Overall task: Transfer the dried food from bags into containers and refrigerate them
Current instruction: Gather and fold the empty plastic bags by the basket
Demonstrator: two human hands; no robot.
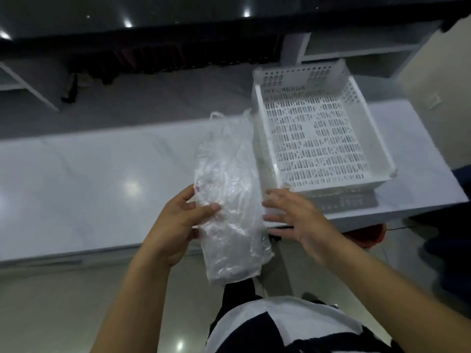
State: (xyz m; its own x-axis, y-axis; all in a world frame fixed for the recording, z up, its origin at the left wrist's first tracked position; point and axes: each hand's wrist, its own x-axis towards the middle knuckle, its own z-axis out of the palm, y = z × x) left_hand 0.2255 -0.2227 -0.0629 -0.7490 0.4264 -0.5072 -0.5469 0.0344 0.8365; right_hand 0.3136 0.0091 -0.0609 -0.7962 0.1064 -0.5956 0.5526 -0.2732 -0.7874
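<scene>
A crumpled clear plastic bag (230, 200) hangs over the near edge of the white table (89, 179), its handles lying on the tabletop toward the far side. My left hand (178, 225) grips the bag's left side, thumb on top of the plastic. My right hand (298, 220) hovers just right of the bag with fingers spread and straight, holding nothing. A white perforated plastic basket (262, 128) stands on the table directly right of the bag, with nothing visible inside. The bag's contents cannot be made out.
A dark countertop (153, 11) runs along the far side. White shelving (356, 44) stands behind the basket. Something red (367, 235) sits on the floor beneath the table's right end. The table's left half shows only bare white surface.
</scene>
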